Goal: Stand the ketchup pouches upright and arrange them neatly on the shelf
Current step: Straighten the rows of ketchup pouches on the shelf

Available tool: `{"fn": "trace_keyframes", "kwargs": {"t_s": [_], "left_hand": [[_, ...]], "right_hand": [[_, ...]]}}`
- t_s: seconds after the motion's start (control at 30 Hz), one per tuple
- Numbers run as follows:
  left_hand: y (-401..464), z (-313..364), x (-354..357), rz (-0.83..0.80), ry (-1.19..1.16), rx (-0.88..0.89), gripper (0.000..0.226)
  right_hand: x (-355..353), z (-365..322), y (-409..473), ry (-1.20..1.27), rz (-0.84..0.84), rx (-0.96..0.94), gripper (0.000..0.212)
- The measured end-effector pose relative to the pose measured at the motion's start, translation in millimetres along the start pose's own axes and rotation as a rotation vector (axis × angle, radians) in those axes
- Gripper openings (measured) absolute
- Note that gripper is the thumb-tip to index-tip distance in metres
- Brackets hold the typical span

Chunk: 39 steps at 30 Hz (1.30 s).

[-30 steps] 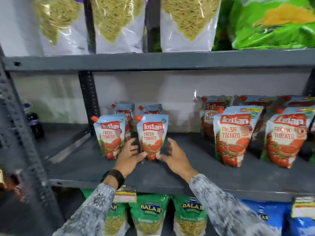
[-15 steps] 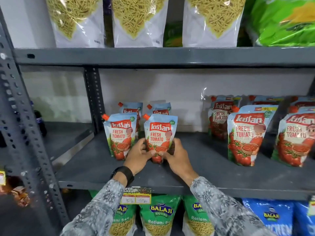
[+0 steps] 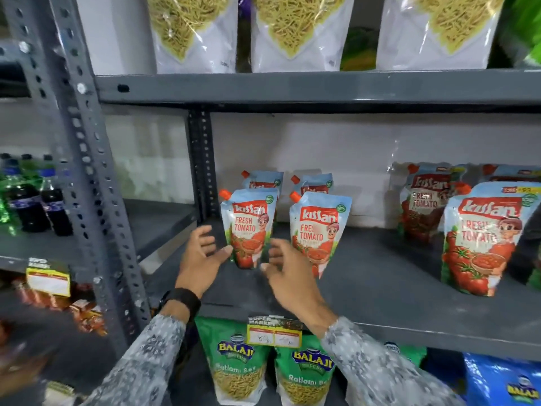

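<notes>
Two small ketchup pouches stand upright at the front left of the grey shelf [image 3: 380, 288]: the left pouch [image 3: 248, 227] and the right pouch [image 3: 317, 230]. Two more small pouches [image 3: 265, 180] stand behind them. My left hand [image 3: 202, 256] is open just left of the left pouch, thumb near its lower edge. My right hand [image 3: 289, 273] is open in front of the gap between the two front pouches and covers the right pouch's lower left corner. Neither hand grips anything. Larger ketchup pouches [image 3: 483, 238] stand at the right.
A dark slotted upright post [image 3: 202, 165] rises just left of the pouches, and a grey post [image 3: 87, 186] stands nearer. Cola bottles [image 3: 44, 206] sit on the left rack. Noodle snack bags [image 3: 292, 27] fill the shelf above, green Balaji bags [image 3: 240, 361] the one below.
Both hands have let go of the right front pouch and moved left, spreading open on either side of the left front pouch. The camera has come closer and shifted left.
</notes>
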<state>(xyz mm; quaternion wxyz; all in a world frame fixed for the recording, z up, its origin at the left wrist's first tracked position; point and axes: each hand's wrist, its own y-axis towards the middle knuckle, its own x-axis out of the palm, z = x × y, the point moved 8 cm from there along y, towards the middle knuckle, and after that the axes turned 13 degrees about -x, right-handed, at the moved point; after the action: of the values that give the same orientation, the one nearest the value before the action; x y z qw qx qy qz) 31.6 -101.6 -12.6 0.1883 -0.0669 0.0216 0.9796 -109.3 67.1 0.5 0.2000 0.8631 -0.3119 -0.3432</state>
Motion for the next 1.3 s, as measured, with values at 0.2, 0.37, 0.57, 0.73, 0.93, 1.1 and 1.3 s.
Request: {"fn": "trace_keyframes", "kwargs": {"t_s": [0.2,0.37,0.57,0.73,0.93,1.1,1.3], "left_hand": [[7,8,33,-0.309,0.04,-0.005,0.076],[12,8,30,-0.265,0.056,0.008,0.055],[19,2,23,-0.27,0.077,0.013,0.057],[20,0,24,-0.278,0.071,0.021,0.058],[11,7,32,-0.301,0.102,0.021,0.055],[2,9,36,-0.278,0.107,0.017,0.056],[-12,7,12,-0.137,0.133,-0.039,0.064]], "right_hand": [[33,15,41,0.036,0.041,0.049,0.069],[36,20,43,0.049,0.061,0.064,0.062],[45,16,38,-0.013,0.09,0.036,0.065],[45,18,38,-0.035,0.084,0.033,0.064],[41,24,34,-0.02,0.116,0.058,0.059],[37,25,28,-0.008,0.118,0.065,0.059],[26,8,-4,0.034,-0.025,0.062,0.098]]}}
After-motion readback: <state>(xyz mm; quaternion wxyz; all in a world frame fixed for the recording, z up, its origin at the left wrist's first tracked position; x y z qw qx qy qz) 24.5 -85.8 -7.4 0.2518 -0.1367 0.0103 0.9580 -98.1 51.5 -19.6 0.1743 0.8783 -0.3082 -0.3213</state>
